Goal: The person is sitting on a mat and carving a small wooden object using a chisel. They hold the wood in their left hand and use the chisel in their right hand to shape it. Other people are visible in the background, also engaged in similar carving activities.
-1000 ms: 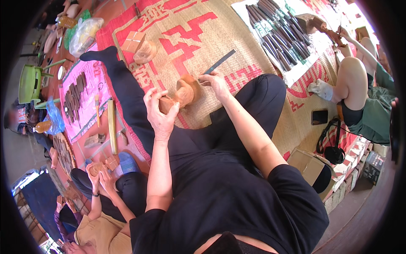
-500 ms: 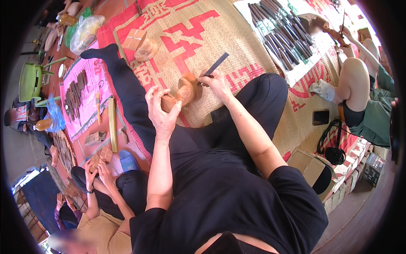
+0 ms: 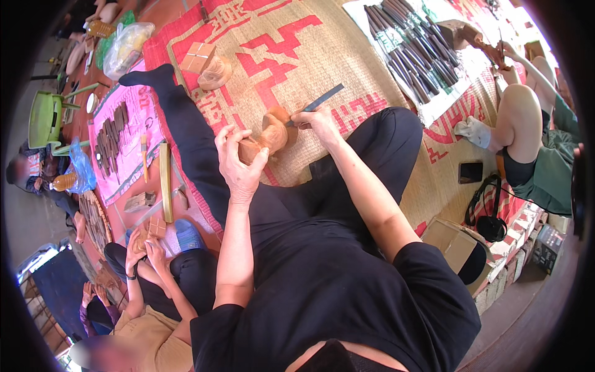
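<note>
A reddish-brown carved piece of wood [image 3: 273, 133] with rounded, curving forms is held over the mat in front of my lap. My left hand [image 3: 238, 162] grips its near left end, thumb on one side and fingers on the other. In my right hand [image 3: 318, 125] is a slim, flat, dark carving tool [image 3: 326, 97], pinched like a pen. Its lower tip meets the right side of the carved wood; the exact shape of that tip is too small to tell. Its long end slants up to the right.
Beyond my left foot lies another carved wood block [image 3: 214, 72]. Rows of dark-handled tools [image 3: 416, 49] lie on a sheet at the far right, more tools [image 3: 111, 139] on a pink cloth at left. Co-workers sit on both sides. A phone [image 3: 470, 172] lies at right.
The dark tool has tilted lower, its upper end swinging right and down. The carved wood and my left hand have shifted very slightly right.
</note>
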`<state>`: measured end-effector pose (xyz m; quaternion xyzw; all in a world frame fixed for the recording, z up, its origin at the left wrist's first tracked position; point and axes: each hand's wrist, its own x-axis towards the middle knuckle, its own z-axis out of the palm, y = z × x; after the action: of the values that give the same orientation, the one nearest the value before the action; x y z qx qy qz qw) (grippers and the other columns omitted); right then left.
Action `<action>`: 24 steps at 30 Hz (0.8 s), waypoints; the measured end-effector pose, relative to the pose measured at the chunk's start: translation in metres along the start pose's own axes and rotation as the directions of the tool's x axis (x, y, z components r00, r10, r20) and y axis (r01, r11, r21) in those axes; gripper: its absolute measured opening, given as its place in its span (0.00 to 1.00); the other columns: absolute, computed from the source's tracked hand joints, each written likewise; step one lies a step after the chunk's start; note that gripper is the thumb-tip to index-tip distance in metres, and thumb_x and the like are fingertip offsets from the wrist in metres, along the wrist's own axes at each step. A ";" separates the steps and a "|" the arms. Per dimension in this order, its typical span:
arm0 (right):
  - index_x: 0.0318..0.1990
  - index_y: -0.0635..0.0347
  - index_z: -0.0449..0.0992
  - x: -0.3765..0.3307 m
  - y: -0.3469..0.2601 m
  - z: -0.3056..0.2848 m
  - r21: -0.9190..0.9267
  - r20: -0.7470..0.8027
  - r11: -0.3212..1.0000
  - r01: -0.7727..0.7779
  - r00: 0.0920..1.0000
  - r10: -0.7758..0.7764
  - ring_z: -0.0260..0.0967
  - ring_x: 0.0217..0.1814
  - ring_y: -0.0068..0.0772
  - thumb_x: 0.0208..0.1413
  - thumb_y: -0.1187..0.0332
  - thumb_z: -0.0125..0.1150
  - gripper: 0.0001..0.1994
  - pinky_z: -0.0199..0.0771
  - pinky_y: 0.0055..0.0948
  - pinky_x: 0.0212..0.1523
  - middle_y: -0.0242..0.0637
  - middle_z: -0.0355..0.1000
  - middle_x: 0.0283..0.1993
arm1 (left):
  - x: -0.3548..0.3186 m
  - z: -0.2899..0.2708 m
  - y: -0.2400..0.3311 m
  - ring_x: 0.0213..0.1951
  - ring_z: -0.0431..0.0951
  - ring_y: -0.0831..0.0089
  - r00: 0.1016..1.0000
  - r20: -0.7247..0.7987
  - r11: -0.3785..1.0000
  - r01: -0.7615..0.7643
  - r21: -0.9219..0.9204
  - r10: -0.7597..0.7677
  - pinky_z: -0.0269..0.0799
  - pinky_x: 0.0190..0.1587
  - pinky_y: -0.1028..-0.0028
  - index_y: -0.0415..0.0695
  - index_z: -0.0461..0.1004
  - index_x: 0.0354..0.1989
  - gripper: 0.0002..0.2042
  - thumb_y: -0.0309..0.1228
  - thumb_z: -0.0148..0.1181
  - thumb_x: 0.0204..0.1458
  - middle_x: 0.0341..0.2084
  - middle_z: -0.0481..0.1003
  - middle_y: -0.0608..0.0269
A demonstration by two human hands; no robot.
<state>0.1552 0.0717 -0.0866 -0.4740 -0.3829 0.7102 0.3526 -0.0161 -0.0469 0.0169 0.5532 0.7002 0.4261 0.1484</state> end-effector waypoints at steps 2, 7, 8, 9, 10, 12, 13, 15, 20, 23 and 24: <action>0.26 0.64 0.77 0.005 -0.006 -0.001 -0.045 0.028 0.999 0.014 1.000 -0.012 0.73 0.28 0.26 0.41 0.70 0.67 0.06 0.72 0.26 0.34 0.35 0.75 0.25 | 0.004 0.002 -0.001 0.55 0.67 0.60 1.000 -0.004 1.000 -0.007 0.003 0.007 0.65 0.57 0.65 0.43 0.72 0.42 0.21 0.28 0.67 0.35 0.52 0.64 0.53; 0.28 0.63 0.78 0.002 -0.009 0.000 -0.004 -0.010 1.000 0.014 1.000 -0.014 0.74 0.30 0.26 0.43 0.71 0.66 0.06 0.73 0.25 0.36 0.35 0.77 0.27 | 0.003 0.002 -0.001 0.55 0.67 0.60 1.000 0.000 1.000 -0.028 0.008 0.028 0.65 0.57 0.64 0.44 0.72 0.42 0.21 0.29 0.67 0.35 0.52 0.64 0.54; 0.29 0.63 0.79 0.002 -0.009 0.000 0.031 0.001 1.000 0.000 1.000 0.000 0.74 0.31 0.26 0.44 0.71 0.66 0.06 0.73 0.25 0.36 0.35 0.77 0.28 | 0.003 0.004 -0.001 0.54 0.68 0.58 0.999 -0.010 0.999 -0.030 0.011 0.030 0.66 0.56 0.63 0.45 0.73 0.42 0.21 0.30 0.68 0.35 0.51 0.65 0.53; 0.30 0.62 0.79 0.005 -0.007 -0.002 0.039 -0.032 0.999 -0.012 0.999 0.013 0.74 0.32 0.26 0.44 0.71 0.66 0.06 0.73 0.25 0.36 0.35 0.77 0.29 | 0.003 0.005 -0.001 0.53 0.69 0.56 0.999 -0.021 0.999 -0.033 0.019 0.034 0.67 0.55 0.62 0.45 0.73 0.42 0.22 0.31 0.69 0.34 0.51 0.65 0.53; 0.30 0.62 0.79 0.011 -0.002 -0.009 0.047 -0.069 0.999 -0.022 0.997 0.025 0.75 0.32 0.26 0.45 0.71 0.66 0.06 0.73 0.25 0.36 0.35 0.77 0.29 | 0.003 0.006 -0.001 0.52 0.70 0.54 0.999 -0.030 0.999 -0.039 0.021 0.039 0.68 0.54 0.61 0.46 0.73 0.41 0.22 0.32 0.70 0.33 0.51 0.66 0.53; 0.32 0.62 0.78 0.019 -0.001 -0.019 0.034 -0.107 0.998 -0.047 0.993 0.050 0.75 0.33 0.25 0.46 0.71 0.66 0.06 0.75 0.24 0.36 0.37 0.78 0.33 | 0.003 0.006 -0.001 0.52 0.70 0.55 0.998 -0.032 0.999 -0.049 0.020 0.050 0.68 0.54 0.61 0.46 0.73 0.41 0.22 0.32 0.70 0.33 0.51 0.66 0.53; 0.31 0.62 0.78 0.019 -0.001 -0.018 0.061 -0.083 0.998 -0.033 0.996 0.038 0.75 0.33 0.26 0.46 0.71 0.66 0.06 0.75 0.25 0.36 0.37 0.78 0.33 | 0.002 0.006 -0.002 0.52 0.70 0.55 0.998 -0.033 0.998 -0.052 0.020 0.052 0.68 0.54 0.61 0.46 0.73 0.41 0.22 0.32 0.70 0.33 0.51 0.66 0.53; 0.30 0.63 0.78 0.015 -0.006 -0.012 0.115 -0.038 0.993 -0.008 0.999 0.012 0.76 0.34 0.29 0.45 0.72 0.66 0.05 0.75 0.27 0.34 0.38 0.78 0.33 | 0.003 0.004 -0.006 0.52 0.70 0.55 0.998 -0.040 0.998 -0.053 0.026 0.054 0.68 0.53 0.61 0.46 0.73 0.41 0.22 0.32 0.70 0.33 0.51 0.66 0.53; 0.31 0.63 0.78 0.003 -0.010 0.000 0.044 0.014 0.999 -0.010 1.000 0.009 0.76 0.37 0.29 0.45 0.72 0.65 0.06 0.74 0.28 0.36 0.39 0.78 0.36 | 0.003 0.004 -0.003 0.52 0.70 0.55 0.999 -0.036 1.000 -0.028 0.004 0.028 0.69 0.53 0.61 0.46 0.73 0.41 0.22 0.32 0.70 0.33 0.51 0.66 0.53; 0.33 0.63 0.78 0.025 0.005 -0.021 0.003 -0.109 1.000 0.020 0.994 -0.020 0.76 0.39 0.26 0.48 0.72 0.64 0.06 0.74 0.26 0.38 0.38 0.78 0.37 | 0.002 0.004 -0.002 0.52 0.70 0.55 0.999 -0.029 1.000 -0.029 -0.009 0.029 0.68 0.53 0.61 0.46 0.73 0.41 0.22 0.32 0.69 0.33 0.51 0.66 0.53; 0.30 0.63 0.78 0.025 0.000 -0.022 -0.019 -0.161 0.999 0.036 0.986 -0.038 0.76 0.34 0.27 0.45 0.72 0.65 0.06 0.74 0.27 0.35 0.36 0.78 0.32 | 0.001 0.003 -0.003 0.52 0.70 0.55 0.999 -0.036 0.999 -0.032 0.001 0.032 0.68 0.53 0.62 0.46 0.73 0.41 0.22 0.32 0.69 0.33 0.51 0.66 0.53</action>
<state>0.1690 0.0979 -0.1019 -0.5255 -0.3676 0.6598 0.3917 -0.0163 -0.0447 0.0124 0.5565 0.6939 0.4383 0.1290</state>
